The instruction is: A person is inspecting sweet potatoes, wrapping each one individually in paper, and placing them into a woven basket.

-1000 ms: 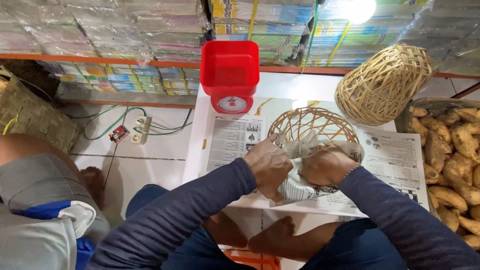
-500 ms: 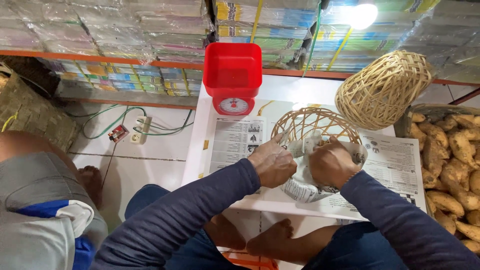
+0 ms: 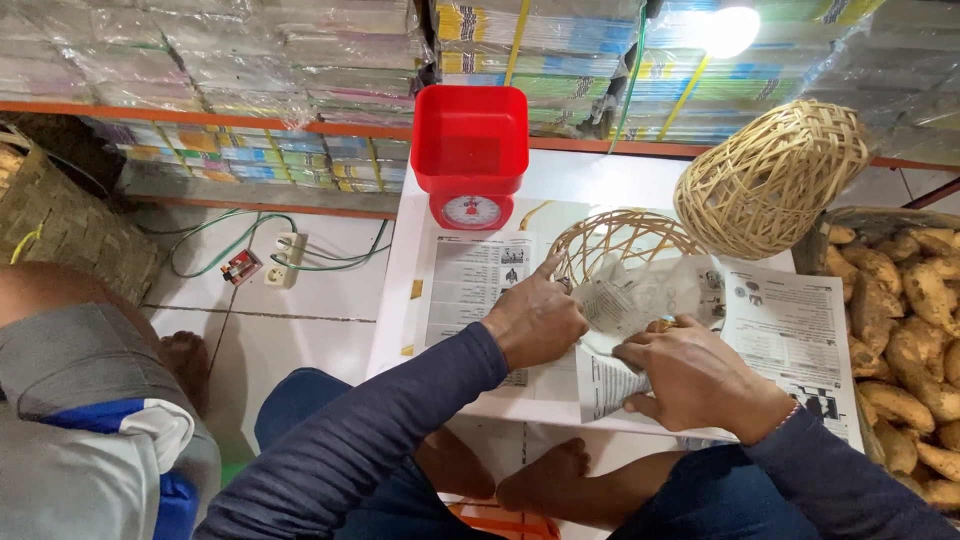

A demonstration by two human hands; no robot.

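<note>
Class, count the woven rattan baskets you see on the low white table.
2. One open-weave basket lies by the left hand and right hand, partly behind printed paper; a domed basket sits right of it.

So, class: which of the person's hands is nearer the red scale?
Left. The left hand lies just below the red scale, finger pointing up toward it; the right hand sits further down and right, on the paper.
</note>
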